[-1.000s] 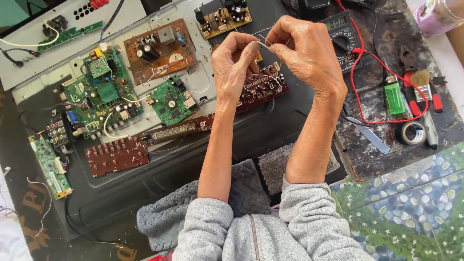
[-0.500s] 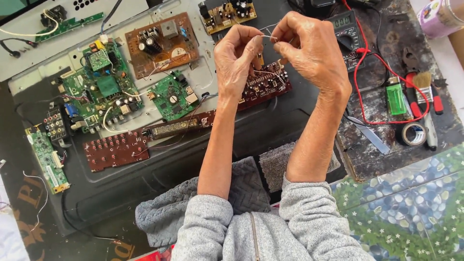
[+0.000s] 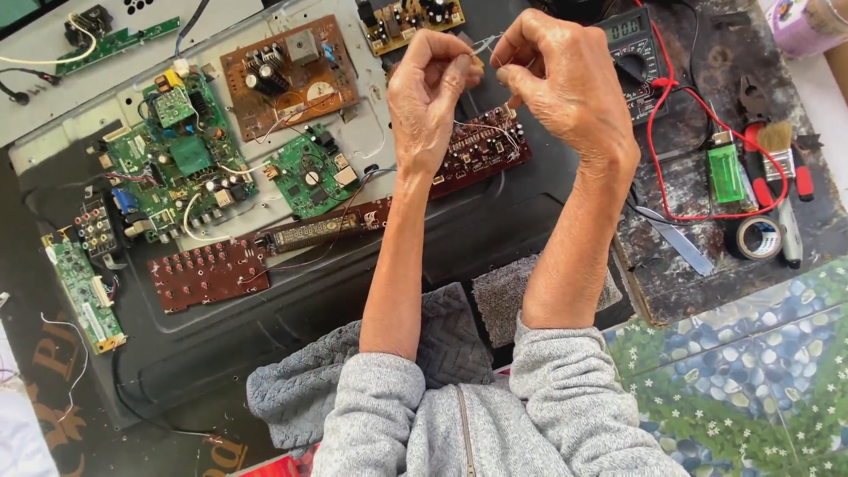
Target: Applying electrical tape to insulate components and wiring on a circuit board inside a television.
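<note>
Thin pale wire (image 3: 484, 46) runs crosswise between both raised hands above the tabletop's far edge, left hand (image 3: 430, 97) pinching one end, right hand (image 3: 565, 84) pinching the other, thumbs and forefingers pressed together, over the dark red circuit board (image 3: 481, 150).

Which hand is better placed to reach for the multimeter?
Right. The right hand pinches the thin wire right beside the multimeter; the left hand sits farther off, over the circuit boards. Both would have to let go first.
</note>
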